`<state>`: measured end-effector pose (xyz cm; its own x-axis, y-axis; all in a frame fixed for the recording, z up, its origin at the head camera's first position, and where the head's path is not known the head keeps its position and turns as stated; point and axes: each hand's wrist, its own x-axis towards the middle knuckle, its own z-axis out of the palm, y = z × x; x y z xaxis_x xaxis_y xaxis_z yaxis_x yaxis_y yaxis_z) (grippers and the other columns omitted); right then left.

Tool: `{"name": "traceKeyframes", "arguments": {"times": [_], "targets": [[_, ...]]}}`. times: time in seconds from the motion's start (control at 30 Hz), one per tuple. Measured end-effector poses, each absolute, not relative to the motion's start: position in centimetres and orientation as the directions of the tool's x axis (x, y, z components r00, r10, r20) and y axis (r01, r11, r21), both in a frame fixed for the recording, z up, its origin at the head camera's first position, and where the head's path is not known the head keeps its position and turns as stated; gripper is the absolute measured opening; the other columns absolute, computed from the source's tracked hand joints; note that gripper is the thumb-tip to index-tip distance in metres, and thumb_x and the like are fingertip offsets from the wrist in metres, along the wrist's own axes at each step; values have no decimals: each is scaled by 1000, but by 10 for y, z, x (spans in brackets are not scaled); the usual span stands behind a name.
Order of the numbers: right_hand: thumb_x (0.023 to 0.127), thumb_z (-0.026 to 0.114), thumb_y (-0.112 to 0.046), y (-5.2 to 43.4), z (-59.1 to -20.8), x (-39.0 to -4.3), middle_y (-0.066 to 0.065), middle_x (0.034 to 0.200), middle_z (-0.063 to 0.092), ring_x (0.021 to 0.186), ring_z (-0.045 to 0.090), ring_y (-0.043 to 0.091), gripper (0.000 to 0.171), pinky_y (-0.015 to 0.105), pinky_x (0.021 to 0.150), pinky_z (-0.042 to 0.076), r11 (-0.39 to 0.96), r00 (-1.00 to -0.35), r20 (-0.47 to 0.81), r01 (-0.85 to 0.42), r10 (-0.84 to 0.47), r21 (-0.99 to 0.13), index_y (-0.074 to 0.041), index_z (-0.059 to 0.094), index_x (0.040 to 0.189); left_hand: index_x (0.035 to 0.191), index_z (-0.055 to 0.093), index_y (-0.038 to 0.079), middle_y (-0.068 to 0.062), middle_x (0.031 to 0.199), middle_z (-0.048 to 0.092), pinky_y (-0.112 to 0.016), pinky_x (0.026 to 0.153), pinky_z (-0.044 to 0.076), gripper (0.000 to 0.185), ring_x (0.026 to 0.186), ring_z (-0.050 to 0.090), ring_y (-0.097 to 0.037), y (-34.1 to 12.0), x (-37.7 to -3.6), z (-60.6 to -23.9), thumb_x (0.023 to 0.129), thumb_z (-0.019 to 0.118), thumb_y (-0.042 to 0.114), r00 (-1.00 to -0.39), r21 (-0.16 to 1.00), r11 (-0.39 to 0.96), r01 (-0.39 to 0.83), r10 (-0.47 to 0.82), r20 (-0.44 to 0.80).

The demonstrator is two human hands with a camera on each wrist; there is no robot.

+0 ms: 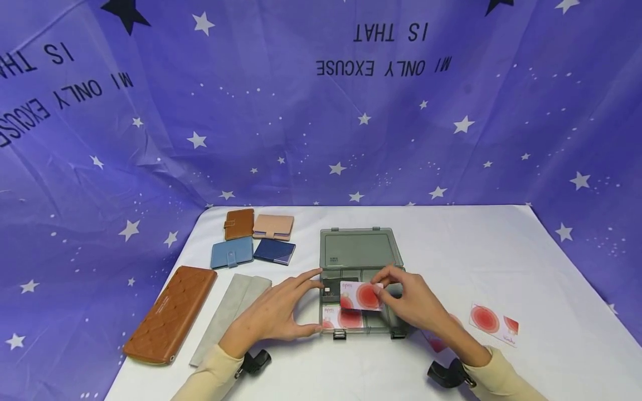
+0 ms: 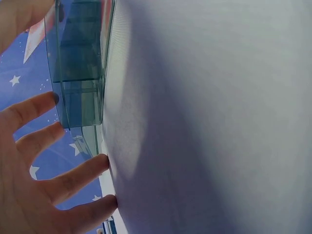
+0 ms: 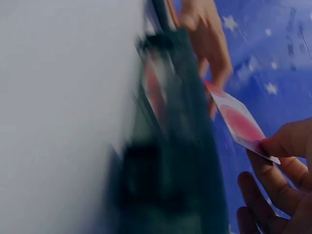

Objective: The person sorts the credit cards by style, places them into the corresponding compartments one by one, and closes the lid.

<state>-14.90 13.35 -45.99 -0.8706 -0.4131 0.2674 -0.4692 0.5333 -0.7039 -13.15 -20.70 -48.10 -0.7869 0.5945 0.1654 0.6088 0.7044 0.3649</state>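
Note:
A translucent grey-green divided plastic box [image 1: 367, 329] stands on the table with its lid [image 1: 358, 249] laid open to the back. In its left compartments lie a black VIP card [image 1: 329, 291] and a white card with red circles [image 1: 335, 317]. Over the box, my right hand [image 1: 413, 298] pinches another red-circled white card [image 1: 357, 294] by its edge between thumb and fingers, as the right wrist view also shows. Spread along the left wall of the box, my left hand [image 1: 276, 306] touches it with thumb and fingertips, its fingers [image 2: 73, 183] fairly straight.
Left of the box lie a grey wallet [image 1: 220, 320] and a long brown wallet [image 1: 170, 314]. Behind them are brown [image 1: 239, 224], pink [image 1: 273, 225], blue [image 1: 232, 252] and navy [image 1: 275, 250] card holders. More red-circled cards, including one card [image 1: 494, 323], lie at right, partly under my right forearm.

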Motion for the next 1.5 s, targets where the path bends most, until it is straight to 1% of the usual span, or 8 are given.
{"name": "traceKeyframes", "arguments": {"times": [0.13,0.33,0.63,0.9,1.03,1.23,1.37,1.5], "targets": [[97,81,-11,120,-464,-134,-22,94,71,89,69,2,22,38,83,58,539,-833,262,-523,-487,-660,-28,71,107,151,58,28,6,175,33,-50,99,57,78,140,57,-25,-206,-132,-480,87,78,69,-783,370,698,613,600,167],[93,85,-16,112,-470,-124,-22,92,68,89,67,6,20,32,76,55,588,-788,324,-610,-524,-532,-29,73,101,151,57,30,7,175,33,-50,96,57,78,138,59,-24,-204,-131,-480,87,77,69,-792,383,704,598,593,147],[93,86,-22,115,-474,-124,-15,103,73,108,65,14,13,41,90,60,609,-673,397,-738,-624,-292,-27,83,104,153,56,29,11,175,31,-48,93,58,78,137,59,-23,-202,-131,-480,88,77,69,-800,388,714,583,587,124],[97,81,-22,130,-468,-121,-9,120,77,129,65,25,23,50,100,57,587,-644,334,-765,-688,-267,-22,82,120,153,56,29,10,176,31,-51,95,57,79,140,57,-24,-205,-131,-480,88,77,68,-800,379,717,585,585,129],[95,84,-20,153,-467,-122,-9,121,76,122,68,18,24,45,95,60,581,-663,384,-749,-643,-319,-21,81,119,152,56,30,11,175,31,-46,90,58,77,136,59,-22,-206,-131,-480,89,76,69,-796,368,716,594,590,137],[87,88,-5,207,-469,-124,-10,113,75,106,72,12,35,22,91,55,615,-727,464,-681,-506,-396,-17,78,118,151,58,29,8,174,34,-44,86,58,76,133,61,-22,-207,-130,-480,88,79,66,-791,372,707,601,592,155],[84,90,-3,250,-471,-127,-5,113,78,98,73,17,43,27,84,59,694,-803,417,-586,-426,-419,-16,77,124,153,56,29,8,175,33,-45,89,58,78,136,59,-22,-208,-130,-479,89,77,69,-793,369,711,598,592,145],[83,93,-12,295,-475,-125,-3,111,79,93,75,23,50,34,76,61,766,-873,335,-477,-355,-432,-16,74,129,154,56,29,9,175,32,-47,91,58,79,138,58,-22,-207,-130,-478,90,73,72,-790,367,709,602,597,141]]}}
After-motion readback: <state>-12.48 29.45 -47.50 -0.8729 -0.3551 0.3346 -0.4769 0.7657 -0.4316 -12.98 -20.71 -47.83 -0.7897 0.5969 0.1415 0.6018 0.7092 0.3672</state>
